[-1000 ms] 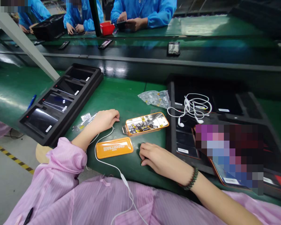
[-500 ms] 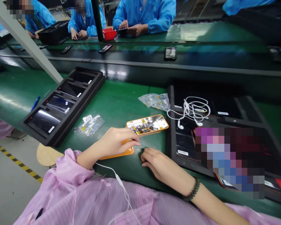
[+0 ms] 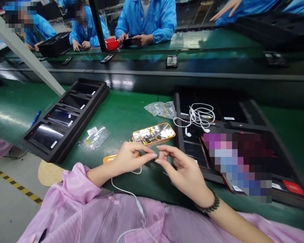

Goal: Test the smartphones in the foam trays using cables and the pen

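My left hand [image 3: 130, 158] and my right hand [image 3: 179, 169] are lifted just above the green bench, and their pinched fingertips meet in front of me. Whatever sits between the fingertips is too small to make out. Just beyond them lies an orange phone [image 3: 154, 133] with its back open and its inner parts showing. An orange back cover [image 3: 108, 158] lies mostly hidden under my left hand. A white earphone cable [image 3: 128, 193] runs from under that hand down across my pink smock.
A black tray [image 3: 66, 116] of phones stands at the left, with a blue pen [image 3: 35, 118] beyond it. Small plastic bags [image 3: 96, 136] lie nearby. At the right, white earphones [image 3: 199, 116] rest on another black tray [image 3: 255, 123]. People in blue sit behind the conveyor [image 3: 171, 61].
My left hand came off the orange back cover and rose. My right hand lifted from the bench, and the fingertips of both hands came together. The view shifted slightly.
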Demonstrator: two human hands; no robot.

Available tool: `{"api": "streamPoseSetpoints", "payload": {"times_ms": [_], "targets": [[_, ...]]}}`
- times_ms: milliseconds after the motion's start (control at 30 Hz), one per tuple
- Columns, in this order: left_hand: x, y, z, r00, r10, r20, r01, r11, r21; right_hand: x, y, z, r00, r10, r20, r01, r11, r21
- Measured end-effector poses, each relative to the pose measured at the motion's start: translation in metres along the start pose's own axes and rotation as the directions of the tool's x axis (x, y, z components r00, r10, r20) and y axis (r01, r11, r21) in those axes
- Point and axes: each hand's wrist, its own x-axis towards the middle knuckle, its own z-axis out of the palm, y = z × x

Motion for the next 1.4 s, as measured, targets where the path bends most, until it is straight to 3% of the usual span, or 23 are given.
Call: {"api": "streamPoseSetpoints", "payload": {"times_ms": [100,200,433,533,667,800,867,933,1000,1067,1133,1267,1333,1400], "targets": [[-0.002,-0.001,0.007,0.987,-0.137,0.083,0.151,0.969,-0.197,0.003,-0.003,0.003,0.999,-0.02,-0.042,0.022,0.999,0.045],[-0.002,-0.003,0.008,0.968,-0.186,0.167,0.233,0.915,-0.329,0.005,-0.005,0.002,0.99,-0.093,-0.107,0.098,0.995,0.036],[-0.002,-0.006,0.004,0.92,-0.247,0.303,0.355,0.853,-0.382,0.004,-0.005,-0.002,0.968,-0.198,-0.157,0.18,0.976,-0.119],[-0.003,-0.002,0.008,0.945,-0.229,0.232,0.305,0.876,-0.374,0.002,-0.005,0.003,0.976,-0.164,-0.144,0.147,0.982,-0.12],[-0.006,0.004,0.011,0.978,-0.164,0.128,0.201,0.906,-0.372,0.001,-0.01,-0.002,0.994,-0.053,-0.097,0.057,0.997,0.048],[-0.005,0.008,-0.001,0.994,-0.019,0.11,0.036,0.988,-0.15,0.02,-0.017,-0.039,0.982,0.159,0.098,-0.172,0.973,0.152],[0.002,0.009,-0.009,0.993,0.092,0.069,-0.095,0.995,0.038,0.04,-0.016,-0.06,0.975,0.182,0.128,-0.194,0.976,0.094],[0.01,0.009,-0.015,0.981,0.196,0.001,-0.192,0.958,0.213,0.064,-0.011,-0.074,0.948,0.222,0.23,-0.242,0.968,0.064],[0.019,0.006,-0.019,0.969,0.236,-0.067,-0.209,0.936,0.282,0.087,-0.003,-0.077,0.879,0.271,0.391,-0.337,0.935,0.108],[0.025,0.002,-0.021,0.98,0.173,-0.095,-0.149,0.965,0.215,0.104,0.005,-0.072,0.82,0.321,0.474,-0.453,0.87,0.194],[0.028,-0.004,-0.023,0.994,0.061,-0.089,-0.054,0.995,0.087,0.115,0.012,-0.064,0.808,0.34,0.481,-0.504,0.822,0.266],[0.028,-0.016,-0.025,0.996,-0.057,-0.07,0.054,0.997,-0.054,0.125,0.026,-0.057,0.812,0.322,0.487,-0.469,0.856,0.218],[0.027,-0.02,-0.025,0.995,-0.023,-0.101,0.024,1.0,0.007,0.128,0.032,-0.056,0.802,0.329,0.498,-0.417,0.906,0.074],[0.027,-0.023,-0.025,0.99,0.078,-0.114,-0.062,0.988,0.144,0.133,0.034,-0.055,0.795,0.275,0.541,-0.226,0.961,-0.157]]}}
